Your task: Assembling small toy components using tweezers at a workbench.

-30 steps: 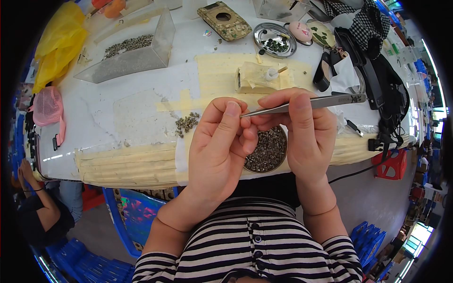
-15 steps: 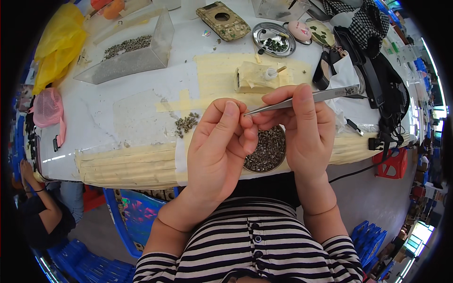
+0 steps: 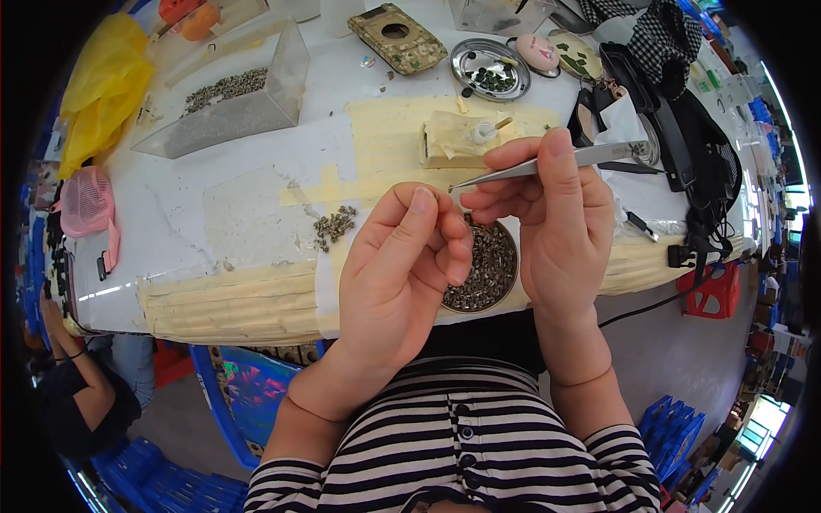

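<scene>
Tweezers (image 3: 547, 165) now raised; tip leftward

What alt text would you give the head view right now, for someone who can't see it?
Seen from above, a person's right hand holds metal tweezers with the tip pointing at the pinched fingertips of the left hand, above a round dish of small metal parts. The white worktable also holds a clear bin of parts and a loose pile.

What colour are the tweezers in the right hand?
Silver metal tweezers, clearest in the head view.
</scene>
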### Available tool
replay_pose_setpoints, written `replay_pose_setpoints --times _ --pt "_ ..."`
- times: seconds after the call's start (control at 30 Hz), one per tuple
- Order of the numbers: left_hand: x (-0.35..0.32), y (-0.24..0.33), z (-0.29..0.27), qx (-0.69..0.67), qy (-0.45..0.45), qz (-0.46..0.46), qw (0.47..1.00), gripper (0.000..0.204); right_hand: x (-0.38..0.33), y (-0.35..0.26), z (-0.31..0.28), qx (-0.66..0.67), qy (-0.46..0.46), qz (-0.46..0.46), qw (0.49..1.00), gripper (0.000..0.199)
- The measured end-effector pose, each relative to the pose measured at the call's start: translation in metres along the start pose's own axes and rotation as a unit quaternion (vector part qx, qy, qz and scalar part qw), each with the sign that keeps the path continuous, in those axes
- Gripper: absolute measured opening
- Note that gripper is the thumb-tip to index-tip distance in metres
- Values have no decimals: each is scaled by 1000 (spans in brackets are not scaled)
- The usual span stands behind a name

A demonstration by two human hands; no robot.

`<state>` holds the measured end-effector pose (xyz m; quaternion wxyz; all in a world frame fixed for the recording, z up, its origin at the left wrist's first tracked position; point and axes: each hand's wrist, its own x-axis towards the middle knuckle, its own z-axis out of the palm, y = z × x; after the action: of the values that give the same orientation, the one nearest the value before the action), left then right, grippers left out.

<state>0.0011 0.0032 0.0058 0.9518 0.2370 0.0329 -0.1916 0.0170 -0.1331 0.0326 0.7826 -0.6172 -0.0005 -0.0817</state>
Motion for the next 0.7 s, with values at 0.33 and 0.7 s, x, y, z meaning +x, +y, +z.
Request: replay_pose_setpoints --times 0.33,0.7 --pt "0 0 0 1 1 -8 1000 21 -3 2 5 -110 29 -161 980 31" --pt "0 0 -1 -13 -12 -11 1000 21 2 5 1 -207 9 -272 940 19"
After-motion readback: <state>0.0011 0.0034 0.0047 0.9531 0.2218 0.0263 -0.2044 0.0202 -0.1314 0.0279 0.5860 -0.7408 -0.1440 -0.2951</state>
